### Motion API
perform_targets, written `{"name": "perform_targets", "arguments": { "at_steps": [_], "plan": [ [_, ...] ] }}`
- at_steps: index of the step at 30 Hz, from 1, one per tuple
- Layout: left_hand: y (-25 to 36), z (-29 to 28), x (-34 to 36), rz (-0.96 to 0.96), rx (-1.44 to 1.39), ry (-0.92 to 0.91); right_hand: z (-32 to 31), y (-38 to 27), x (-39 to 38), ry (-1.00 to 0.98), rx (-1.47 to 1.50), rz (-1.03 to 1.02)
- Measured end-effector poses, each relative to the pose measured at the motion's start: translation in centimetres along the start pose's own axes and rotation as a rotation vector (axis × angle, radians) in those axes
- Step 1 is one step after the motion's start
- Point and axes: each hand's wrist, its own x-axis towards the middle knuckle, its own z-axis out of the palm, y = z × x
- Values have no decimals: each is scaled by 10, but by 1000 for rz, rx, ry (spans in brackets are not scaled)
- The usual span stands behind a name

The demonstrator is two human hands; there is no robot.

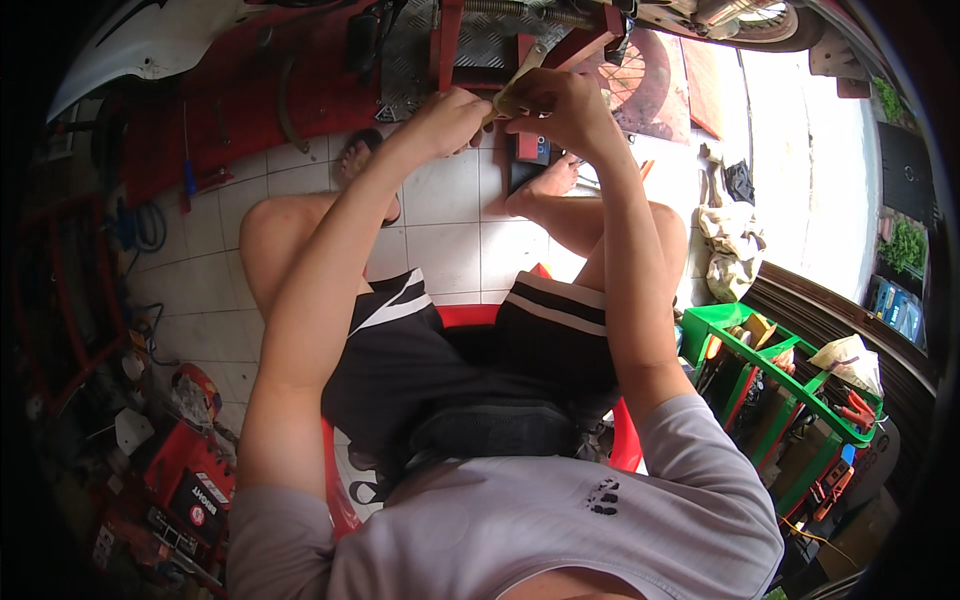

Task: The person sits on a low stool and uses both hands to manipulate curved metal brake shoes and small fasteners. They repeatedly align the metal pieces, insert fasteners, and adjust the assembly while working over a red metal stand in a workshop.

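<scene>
Both my arms reach forward over the floor, and the hands meet at a yellowish, narrow, strip-like piece (521, 80) whose exact kind I cannot make out. My left hand (446, 122) is closed, its fingers pinching the near end of the piece. Bent around its middle are the fingers of my right hand (566, 108). The piece slants up and away to the right, its far end beside a red metal frame (446, 45). Part of it is hidden behind the fingers. Below the hands, a small red and dark box (530, 148) is on the floor next to my right foot.
A red mat (230, 100) with a curved part and a blue-handled screwdriver (188, 176) near it lies at the left. To the right stands a green tool rack (720, 318) beside a crumpled cloth (732, 245). Red cases (190, 480) sit at lower left. I sit on a red stool (468, 315).
</scene>
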Motion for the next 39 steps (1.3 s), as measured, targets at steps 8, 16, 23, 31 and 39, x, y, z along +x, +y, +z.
{"name": "perform_targets", "arguments": {
  "at_steps": [8,16,23,31,39],
  "plan": [
    [5,-6,-8,49,450,25,7,-3,0,-16,-158,-180],
    [-16,-14,-10,517,752,-17,22,6,2,-229,-105,-196],
    [-3,-13,-12,82,606,-82,29,-2,2,-150,-171,-253],
    [-5,-11,-10,88,625,-59,29,5,4,-131,-211,-295],
    [-2,-11,-12,118,686,-59,32,5,4,-227,-184,-82]
  ]
}}
